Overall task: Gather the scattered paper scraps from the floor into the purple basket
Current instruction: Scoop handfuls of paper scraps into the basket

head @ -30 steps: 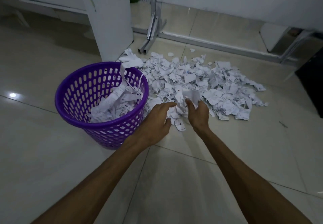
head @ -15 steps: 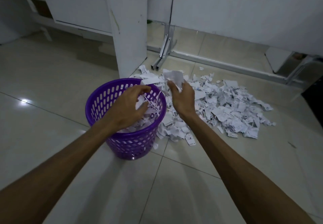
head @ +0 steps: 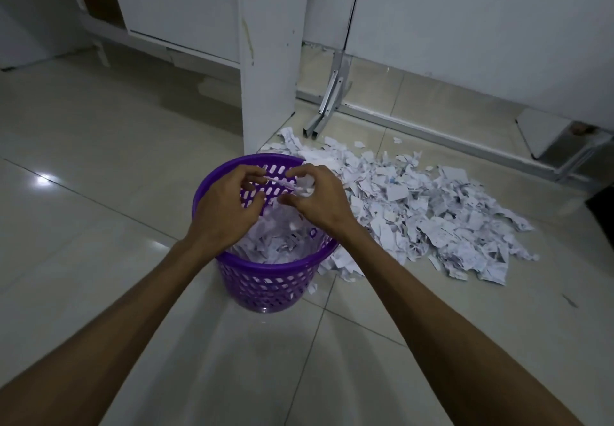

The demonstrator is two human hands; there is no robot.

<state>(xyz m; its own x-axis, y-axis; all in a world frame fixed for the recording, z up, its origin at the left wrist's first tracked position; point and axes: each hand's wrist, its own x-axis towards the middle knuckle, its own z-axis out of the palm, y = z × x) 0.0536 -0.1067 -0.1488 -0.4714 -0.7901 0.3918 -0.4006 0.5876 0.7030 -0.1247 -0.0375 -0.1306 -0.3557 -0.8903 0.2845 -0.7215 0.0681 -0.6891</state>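
Observation:
A purple perforated basket (head: 265, 274) stands on the tiled floor, partly filled with white paper scraps (head: 275, 243). Both hands hover over its mouth. My right hand (head: 319, 199) holds a crumpled wad of scraps (head: 305, 186) in curled fingers above the basket. My left hand (head: 226, 206) is beside it with fingers curled, its fingertips touching a thin strip that runs to the wad. A big pile of torn white paper scraps (head: 432, 213) lies on the floor just right of the basket.
A white cabinet panel (head: 272, 60) stands right behind the basket. A metal frame leg (head: 327, 106) and floor rail run behind the pile. A dark object (head: 603, 206) sits at the right edge. Bare tiles (head: 83, 193) spread to the left and front.
Both hands rose from the pile's near edge with scraps and moved left over the basket. The view shifted so the basket sits centred under the hands.

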